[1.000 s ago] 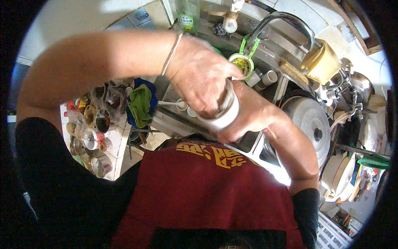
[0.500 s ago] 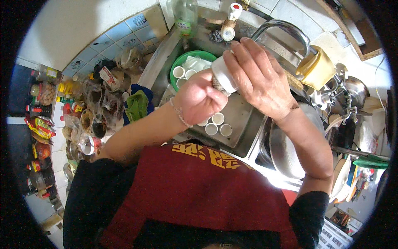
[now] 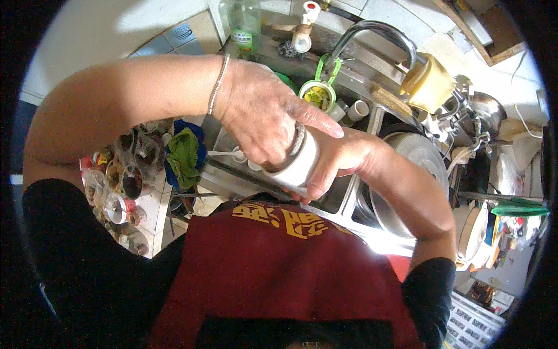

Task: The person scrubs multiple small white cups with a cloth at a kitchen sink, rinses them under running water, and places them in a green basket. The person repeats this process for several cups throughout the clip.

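Observation:
In the head view my left hand (image 3: 258,122) reaches over a white cylindrical cup (image 3: 296,171), its bent fingers inside the mouth and the index finger lying across the rim. Something grey and mottled under those fingers is too hidden to make out. My right hand (image 3: 343,154) grips the cup from the right and underneath. Both hands are over the steel sink (image 3: 350,200). Small white cups (image 3: 357,109) stand behind the right hand, and more show left of the held cup. A green strainer (image 3: 318,93) with yellowish bits sits just beyond.
A curved tap (image 3: 372,26), yellow cloth (image 3: 427,84) and green bottle (image 3: 241,26) are at the back. A large metal lid or pot (image 3: 410,200) lies right of the sink. Green and blue cloths (image 3: 180,154) and crowded jars and bags (image 3: 119,206) are at the left.
Half a second ago the cup was raised and turned, both hands around it. It is now lower, and my left hand has swung back over its mouth, much as one second ago.

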Demonstrator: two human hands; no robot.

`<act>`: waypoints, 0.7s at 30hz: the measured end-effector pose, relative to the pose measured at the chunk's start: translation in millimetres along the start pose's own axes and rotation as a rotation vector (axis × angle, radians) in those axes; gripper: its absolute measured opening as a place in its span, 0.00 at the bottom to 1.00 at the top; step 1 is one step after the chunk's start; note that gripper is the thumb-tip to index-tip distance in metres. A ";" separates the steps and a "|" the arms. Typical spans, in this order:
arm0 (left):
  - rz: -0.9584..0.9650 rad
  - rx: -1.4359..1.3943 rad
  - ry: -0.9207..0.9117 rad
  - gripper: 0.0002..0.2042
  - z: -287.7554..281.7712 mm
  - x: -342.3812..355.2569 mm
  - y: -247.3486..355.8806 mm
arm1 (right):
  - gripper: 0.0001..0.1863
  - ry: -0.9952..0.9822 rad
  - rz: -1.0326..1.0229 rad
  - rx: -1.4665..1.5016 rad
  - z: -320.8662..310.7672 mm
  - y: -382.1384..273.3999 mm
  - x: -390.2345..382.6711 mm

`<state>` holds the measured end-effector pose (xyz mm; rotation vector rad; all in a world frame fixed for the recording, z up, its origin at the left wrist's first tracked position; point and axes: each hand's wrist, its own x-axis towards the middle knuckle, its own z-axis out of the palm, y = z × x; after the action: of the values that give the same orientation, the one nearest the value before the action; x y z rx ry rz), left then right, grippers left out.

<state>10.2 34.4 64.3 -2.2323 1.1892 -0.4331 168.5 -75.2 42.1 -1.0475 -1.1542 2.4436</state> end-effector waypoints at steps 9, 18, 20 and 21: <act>-1.641 -1.594 0.651 0.10 16.4 43.7 47.8 | 0.20 1.324 -0.651 -2.018 0.8 6.6 1.9; -1.873 -2.163 1.773 0.17 26.8 12.6 106.2 | 0.13 1.351 -0.719 -2.289 -22.7 9.1 -1.1; -2.158 -1.705 1.479 0.19 9.3 1.3 102.3 | 0.11 1.280 -0.554 -2.305 -25.6 14.0 -5.1; -1.989 -1.802 1.650 0.17 3.2 -8.0 97.9 | 0.10 1.240 -0.473 -2.310 -25.4 18.2 -4.6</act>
<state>-56.2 -1.3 1.1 0.7565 0.6133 0.7709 191.0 -74.9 19.8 -1.5151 -2.4535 -0.9699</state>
